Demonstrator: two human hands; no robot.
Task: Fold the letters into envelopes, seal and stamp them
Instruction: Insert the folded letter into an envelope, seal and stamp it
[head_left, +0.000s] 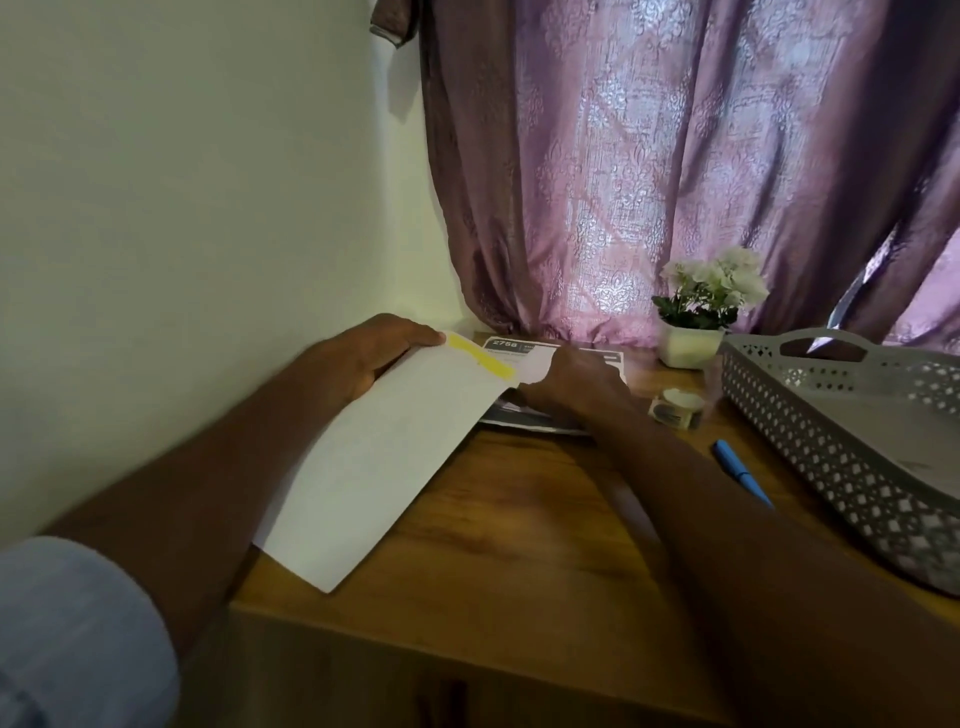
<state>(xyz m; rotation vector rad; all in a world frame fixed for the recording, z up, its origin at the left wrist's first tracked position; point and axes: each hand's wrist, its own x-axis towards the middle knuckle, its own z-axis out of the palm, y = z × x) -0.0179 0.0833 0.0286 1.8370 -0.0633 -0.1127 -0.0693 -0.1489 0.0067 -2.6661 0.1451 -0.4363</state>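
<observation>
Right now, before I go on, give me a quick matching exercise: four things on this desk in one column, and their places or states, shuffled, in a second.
Things:
1. white envelope
2. blue pen
3. flower pot
4. tape roll

Places or states:
A. lying on the wood beside the grey tray
B. at the back of the desk, by the curtain
C. held up in the left hand, yellow strip showing
D. on the desk between the printed papers and the tray

Pairs: 1-C, 2-A, 3-B, 4-D
</observation>
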